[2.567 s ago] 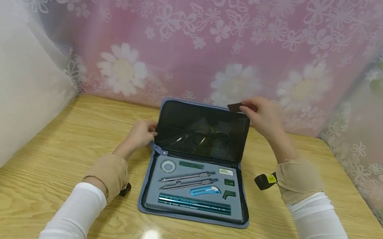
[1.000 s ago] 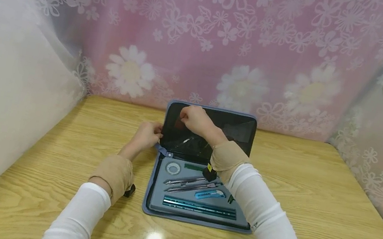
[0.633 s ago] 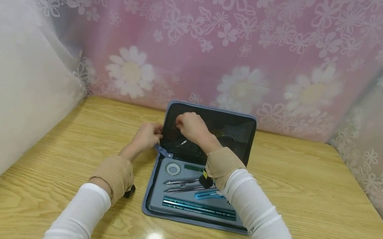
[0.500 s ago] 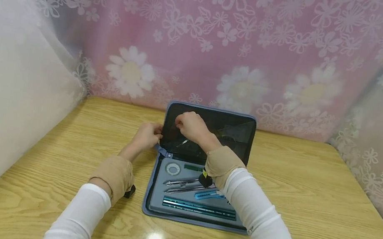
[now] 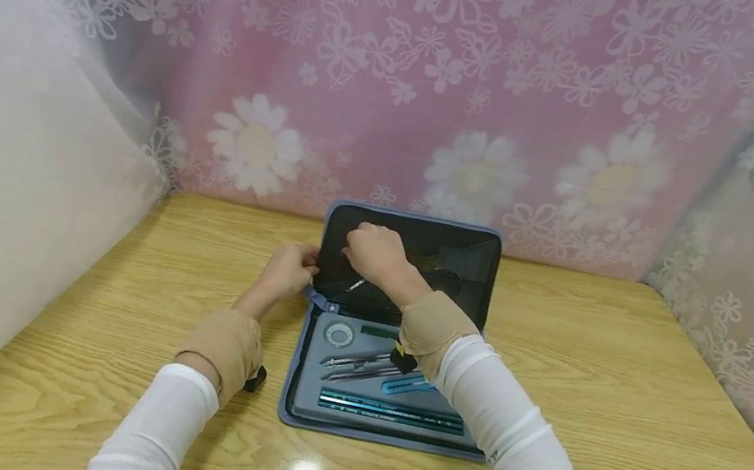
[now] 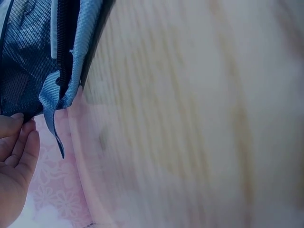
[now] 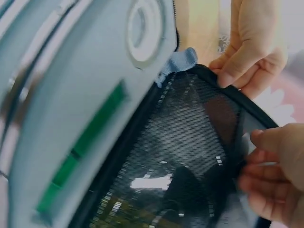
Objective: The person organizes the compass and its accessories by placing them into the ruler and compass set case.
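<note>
A blue zip case [image 5: 380,437] lies unfolded on the table, its black-lined lid [image 5: 422,234] raised at the back. My left hand [image 5: 287,270] pinches the lid's left edge; in the left wrist view its thumb and fingers [image 6: 16,137] meet at the lid's corner. My right hand [image 5: 377,253] is at the upper left of the lid's inner side, fingers curled beside the pocket. Behind the mesh pocket [image 7: 185,123] shows a flat brown piece [image 7: 221,116], between both hands in the right wrist view. Whether the right fingers [image 7: 263,190] grip the pocket's edge is unclear.
The grey tray [image 5: 312,374] holds a white ring [image 5: 339,334], two compasses [image 5: 362,367], a blue utility knife [image 5: 407,385], green pencils [image 5: 392,412] and a narrow green case [image 5: 377,332]. The right forearm covers the tray's right side. A floral curtain [image 5: 384,103] hangs behind the table [image 5: 63,365].
The right hand has brought the brown piece from above the lid's right corner to its left side, and has since sunk slightly. The left hand still holds the lid's edge.
</note>
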Available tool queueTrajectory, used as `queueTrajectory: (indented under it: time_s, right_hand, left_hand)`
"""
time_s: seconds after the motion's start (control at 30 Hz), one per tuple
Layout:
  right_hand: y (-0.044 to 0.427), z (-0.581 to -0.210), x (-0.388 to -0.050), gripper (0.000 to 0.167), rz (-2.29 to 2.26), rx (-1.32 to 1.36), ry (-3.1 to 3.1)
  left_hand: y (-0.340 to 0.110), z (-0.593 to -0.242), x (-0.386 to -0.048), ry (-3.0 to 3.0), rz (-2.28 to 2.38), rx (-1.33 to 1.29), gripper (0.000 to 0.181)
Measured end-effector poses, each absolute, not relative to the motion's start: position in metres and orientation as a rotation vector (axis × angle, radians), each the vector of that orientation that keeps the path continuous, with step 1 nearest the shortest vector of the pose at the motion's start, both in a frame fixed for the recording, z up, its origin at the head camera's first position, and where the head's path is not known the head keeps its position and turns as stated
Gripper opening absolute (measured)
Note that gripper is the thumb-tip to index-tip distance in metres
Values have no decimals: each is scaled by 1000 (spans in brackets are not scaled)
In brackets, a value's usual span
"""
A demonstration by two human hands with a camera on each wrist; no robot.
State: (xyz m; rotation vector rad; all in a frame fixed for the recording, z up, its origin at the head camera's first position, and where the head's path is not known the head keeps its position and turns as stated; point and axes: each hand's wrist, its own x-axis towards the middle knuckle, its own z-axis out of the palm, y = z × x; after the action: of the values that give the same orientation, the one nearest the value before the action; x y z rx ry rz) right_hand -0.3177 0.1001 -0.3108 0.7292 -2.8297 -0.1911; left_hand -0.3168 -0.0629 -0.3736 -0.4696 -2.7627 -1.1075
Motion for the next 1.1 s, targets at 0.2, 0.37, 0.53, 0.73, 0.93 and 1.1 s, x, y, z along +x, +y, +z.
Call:
queueTrajectory:
  time_s: [0.2, 0.37, 0.53, 0.73, 0.93, 1.1]
  right_hand:
    - [103, -310, -322, 18, -248, 736, -2840]
    - [116, -312, -319, 16, -126, 845, -2804]
    - [146, -304, -312, 13, 45, 867, -2677]
    - [206, -293, -294, 13, 220, 702, -2697]
    - [275, -298, -284, 20, 348, 364, -2742]
    - [307, -307, -286, 32, 574, 207, -2803]
  left_hand:
    - [-63, -373, -317, -2784, -1123, -461, 28]
    - [-61, -374, -318, -2796, -1118, -462, 30]
    - [-58, -374, -319, -2774, -1131, -501, 28]
    - [-55, -373, -319, -2781, -1107, -503, 27]
    - [-57, -372, -320, -2765, -1090, -518, 22]
    - [-61, -370, -324, -2749, -1128, -506, 23]
